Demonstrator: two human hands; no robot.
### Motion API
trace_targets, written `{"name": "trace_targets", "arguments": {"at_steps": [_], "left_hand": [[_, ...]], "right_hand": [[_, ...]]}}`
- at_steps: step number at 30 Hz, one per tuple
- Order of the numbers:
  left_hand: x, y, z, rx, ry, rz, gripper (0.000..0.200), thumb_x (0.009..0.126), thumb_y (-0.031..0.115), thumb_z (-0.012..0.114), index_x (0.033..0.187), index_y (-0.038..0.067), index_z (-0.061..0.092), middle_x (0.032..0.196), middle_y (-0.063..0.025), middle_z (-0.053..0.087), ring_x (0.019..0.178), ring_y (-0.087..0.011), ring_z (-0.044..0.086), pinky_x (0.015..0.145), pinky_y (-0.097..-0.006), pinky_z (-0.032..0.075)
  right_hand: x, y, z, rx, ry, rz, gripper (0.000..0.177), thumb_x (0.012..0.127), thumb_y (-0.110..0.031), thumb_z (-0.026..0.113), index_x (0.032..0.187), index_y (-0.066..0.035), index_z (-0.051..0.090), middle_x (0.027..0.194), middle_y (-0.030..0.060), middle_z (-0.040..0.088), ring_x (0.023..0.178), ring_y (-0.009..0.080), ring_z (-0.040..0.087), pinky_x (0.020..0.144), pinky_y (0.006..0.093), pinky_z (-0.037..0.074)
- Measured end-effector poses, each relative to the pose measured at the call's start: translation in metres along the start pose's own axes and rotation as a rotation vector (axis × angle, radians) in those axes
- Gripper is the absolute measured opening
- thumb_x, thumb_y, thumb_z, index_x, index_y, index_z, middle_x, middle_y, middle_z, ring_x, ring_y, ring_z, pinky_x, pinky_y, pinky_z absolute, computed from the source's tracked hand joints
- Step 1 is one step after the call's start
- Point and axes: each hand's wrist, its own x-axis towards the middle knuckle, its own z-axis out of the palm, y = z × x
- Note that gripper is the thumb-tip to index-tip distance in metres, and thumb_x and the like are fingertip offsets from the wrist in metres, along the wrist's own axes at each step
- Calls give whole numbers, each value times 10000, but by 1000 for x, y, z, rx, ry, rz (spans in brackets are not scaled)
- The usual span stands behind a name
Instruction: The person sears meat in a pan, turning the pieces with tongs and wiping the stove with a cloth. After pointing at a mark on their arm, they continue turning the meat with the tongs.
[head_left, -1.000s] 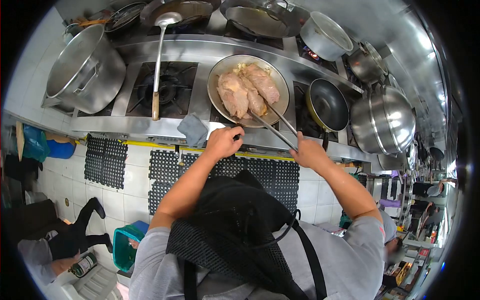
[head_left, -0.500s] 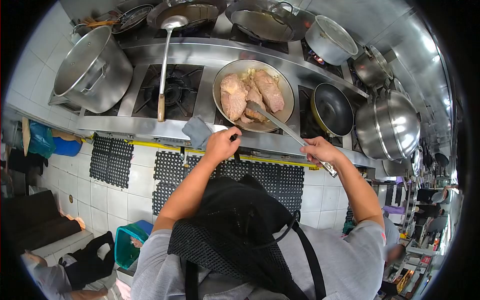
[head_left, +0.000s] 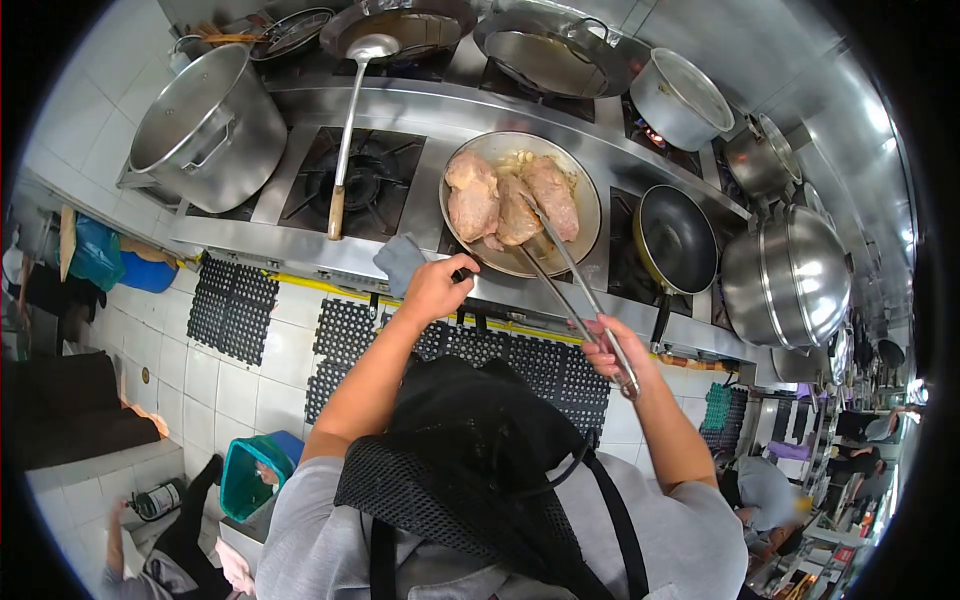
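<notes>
Several large pieces of browned meat lie in a light-coloured frying pan (head_left: 592, 230) on the stove: a left piece (head_left: 473, 195), a right piece (head_left: 551, 200) and a smaller middle piece (head_left: 517, 215) with a darker sear. My left hand (head_left: 436, 290) is closed around the pan's black handle (head_left: 463, 272) at the stove's front edge. Long metal tongs (head_left: 580, 275) are in my right hand (head_left: 615, 350), their arms spread. The tongs' tips reach either side of the middle piece; whether they pinch it firmly is hard to tell. A grey cloth (head_left: 398, 262) lies beside my left hand.
A ladle (head_left: 345, 140) with a wooden handle lies across the burner (head_left: 345, 185) on the left, near a tall stockpot (head_left: 205, 130). To the right stand a black frying pan (head_left: 675, 240) and a domed steel pot (head_left: 785, 275). Woks and pots line the back. People are at both sides.
The tongs have swung to a steeper angle and their arms are now seen apart around the middle piece. That piece has shifted and shows a browner surface. My left hand stays on the handle.
</notes>
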Motion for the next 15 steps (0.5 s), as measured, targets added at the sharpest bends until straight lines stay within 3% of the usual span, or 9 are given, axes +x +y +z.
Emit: {"name": "trace_targets", "arguments": {"at_steps": [1,2,4,5,7,10,13,15], "left_hand": [[0,1,0,2,-4,0,205,802,172,704,1002,133,715,739,-99,694,597,-218,656,619,-337,510],[0,2,0,-22,-6,-30,207,802,166,703,1006,131,715,753,-93,698,597,-207,652,621,-332,507],[-1,2,-1,-45,-13,-62,210,801,160,703,1009,130,714,768,-87,702,597,-197,648,623,-328,503],[0,2,-1,-48,-9,-50,210,802,158,702,1010,127,713,792,-90,707,618,-194,654,636,-328,504],[1,5,-2,-49,-2,-43,211,803,156,701,1011,124,712,816,-92,712,638,-191,659,649,-327,504],[0,5,-4,-52,-36,-127,188,810,206,702,993,166,720,760,-111,704,642,-252,672,632,-375,516],[3,-6,-2,-89,56,19,189,811,210,722,994,161,724,769,-96,711,649,-232,671,654,-357,515],[3,-1,-7,-63,22,-25,187,813,210,722,993,161,724,782,-97,714,654,-235,673,658,-357,517]], "right_hand": [[2,9,-1,127,-64,-13,605,1009,-444,499,1451,-42,408,734,38,474,471,68,389,335,206,322],[4,18,0,131,-65,-13,605,1009,-444,499,1451,-42,408,734,38,474,471,68,389,335,206,322],[10,38,9,433,-161,-73,625,1018,-451,475,1466,-25,385,725,44,452,473,81,398,338,215,348],[13,48,11,449,-223,-103,607,1026,-460,466,1418,2,436,730,22,449,468,63,386,345,198,335],[21,70,16,703,-396,-120,654,1031,-469,448,1465,15,371,784,56,472,510,93,424,371,230,367],[34,91,38,960,-630,-120,724,1021,-480,463,1485,55,313,839,87,486,563,128,449,430,256,406],[29,89,56,1065,-685,-105,735,1013,-468,487,1478,73,310,859,91,487,587,131,450,456,262,420],[10,74,74,1188,-611,-49,733,1010,-433,507,1481,84,286,886,95,484,607,139,457,479,269,434]]}}
